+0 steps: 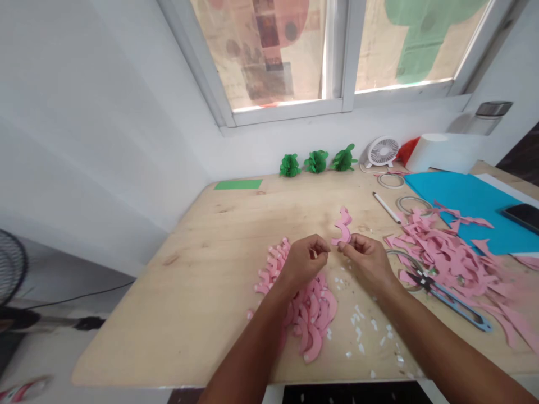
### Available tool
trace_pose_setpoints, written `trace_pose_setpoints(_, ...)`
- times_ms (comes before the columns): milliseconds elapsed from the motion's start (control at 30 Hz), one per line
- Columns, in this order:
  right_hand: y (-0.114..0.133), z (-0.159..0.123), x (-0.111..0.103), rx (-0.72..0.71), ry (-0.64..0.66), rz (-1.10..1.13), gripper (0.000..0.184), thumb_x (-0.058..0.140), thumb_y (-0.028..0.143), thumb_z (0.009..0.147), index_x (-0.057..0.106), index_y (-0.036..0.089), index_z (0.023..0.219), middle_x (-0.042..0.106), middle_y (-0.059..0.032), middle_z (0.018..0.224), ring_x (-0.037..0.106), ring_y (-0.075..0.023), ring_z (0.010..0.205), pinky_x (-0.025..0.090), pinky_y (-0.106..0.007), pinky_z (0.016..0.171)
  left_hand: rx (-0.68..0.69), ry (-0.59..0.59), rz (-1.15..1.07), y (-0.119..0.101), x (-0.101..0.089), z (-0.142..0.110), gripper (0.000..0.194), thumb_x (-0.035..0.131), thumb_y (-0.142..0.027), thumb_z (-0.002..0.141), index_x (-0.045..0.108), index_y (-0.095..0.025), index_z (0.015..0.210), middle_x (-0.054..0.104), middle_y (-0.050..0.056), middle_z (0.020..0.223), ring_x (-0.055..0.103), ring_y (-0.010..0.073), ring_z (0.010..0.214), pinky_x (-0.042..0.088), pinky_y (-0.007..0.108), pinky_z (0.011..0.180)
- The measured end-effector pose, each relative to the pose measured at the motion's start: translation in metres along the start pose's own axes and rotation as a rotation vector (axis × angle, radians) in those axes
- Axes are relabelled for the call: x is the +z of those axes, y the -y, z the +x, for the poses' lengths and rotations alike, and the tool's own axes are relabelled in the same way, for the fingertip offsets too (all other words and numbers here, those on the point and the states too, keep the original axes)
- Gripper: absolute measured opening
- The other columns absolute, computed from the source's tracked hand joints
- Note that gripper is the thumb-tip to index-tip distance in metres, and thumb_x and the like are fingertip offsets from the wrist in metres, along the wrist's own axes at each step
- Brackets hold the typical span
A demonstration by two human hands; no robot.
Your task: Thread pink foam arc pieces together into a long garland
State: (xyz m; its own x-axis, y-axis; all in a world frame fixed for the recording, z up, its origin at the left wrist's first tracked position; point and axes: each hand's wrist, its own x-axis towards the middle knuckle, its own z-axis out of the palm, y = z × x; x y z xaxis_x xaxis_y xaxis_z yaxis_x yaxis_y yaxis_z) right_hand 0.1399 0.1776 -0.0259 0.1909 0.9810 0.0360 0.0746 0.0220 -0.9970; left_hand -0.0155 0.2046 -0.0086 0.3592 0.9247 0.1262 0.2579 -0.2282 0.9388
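Observation:
My right hand (pixel 367 257) pinches the lower end of a joined strip of curved pink paper pieces (pixel 343 226) that stands up above the wooden table (pixel 202 269). My left hand (pixel 304 259) is closed in a pinch right beside it, fingertips almost touching the right hand's; whatever it holds is too small to make out. Under my left wrist lies a pile of curved pink petal cut-outs (pixel 309 311). Small white paper bits (pixel 357 325) are scattered under my right forearm.
A heap of pink paper scraps (pixel 446 252) with scissors (pixel 455 297) lies at right, on and beside blue paper (pixel 467 202). Farther back are a white pen (pixel 386 207), tape rings (pixel 391 180), a phone (pixel 524 216), a small white fan (pixel 382 151), three green paper pompoms (pixel 316 161) and a green sheet (pixel 238 184).

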Motion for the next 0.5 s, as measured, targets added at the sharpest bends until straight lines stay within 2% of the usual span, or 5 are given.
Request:
trace_pose_setpoints(167,0.0001,0.0001,-0.0003,0.018,0.000,0.015,0.028,0.065,0.038,0.070,0.050,0.017,0.058,0.037,0.0065,0.050,0.030,-0.0081,0.046,0.021,-0.022,0.045,-0.034,0.071,-0.017,0.0046,-0.0015,0.0003,0.014,0.050,-0.016,0.072,0.064,-0.015,0.073,0.056,-0.001,0.055,0.050,0.0098,0.052,0.037,0.021,0.050)
trace_pose_setpoints(233,0.0000,0.0001,0.0001,0.031,0.012,0.044,0.028,0.066,0.039,0.070,0.051,0.017,0.059,0.039,0.0062,0.050,0.031,-0.0082,0.046,0.022,-0.022,0.045,-0.015,0.025,-0.014,0.0048,-0.0019,0.0009,0.013,0.055,-0.022,0.074,0.064,-0.016,0.079,0.056,-0.002,0.057,0.050,0.0098,0.052,0.038,0.021,0.051)
trace_pose_setpoints(300,-0.0002,0.0001,0.0007,0.054,0.028,0.082,0.028,0.067,0.039,0.069,0.053,0.017,0.060,0.040,0.0061,0.050,0.032,-0.0080,0.045,0.022,-0.022,0.045,0.022,-0.062,-0.037,0.0040,-0.0021,0.0018,0.021,0.061,-0.024,0.071,0.062,-0.017,0.091,0.059,-0.001,0.064,0.052,0.0104,0.057,0.040,0.021,0.054)
trace_pose_setpoints(367,-0.0003,-0.0001,0.0012,0.078,0.057,0.123,0.027,0.068,0.039,0.068,0.054,0.017,0.060,0.042,0.0060,0.050,0.032,-0.0078,0.045,0.022,-0.022,0.045,0.062,-0.095,-0.077,0.0026,-0.0019,0.0027,0.032,0.064,-0.022,0.068,0.060,-0.018,0.100,0.063,0.001,0.075,0.056,0.0117,0.066,0.043,0.022,0.059)
trace_pose_setpoints(500,0.0011,-0.0012,0.0018,0.107,0.126,0.202,0.025,0.068,0.038,0.069,0.057,0.017,0.063,0.048,0.0043,0.053,0.038,-0.0088,0.048,0.027,-0.022,0.047,0.127,-0.016,-0.073,0.0019,-0.0004,0.0022,0.026,0.061,-0.018,0.070,0.064,-0.019,0.095,0.066,0.004,0.088,0.059,0.0136,0.074,0.046,0.024,0.066)
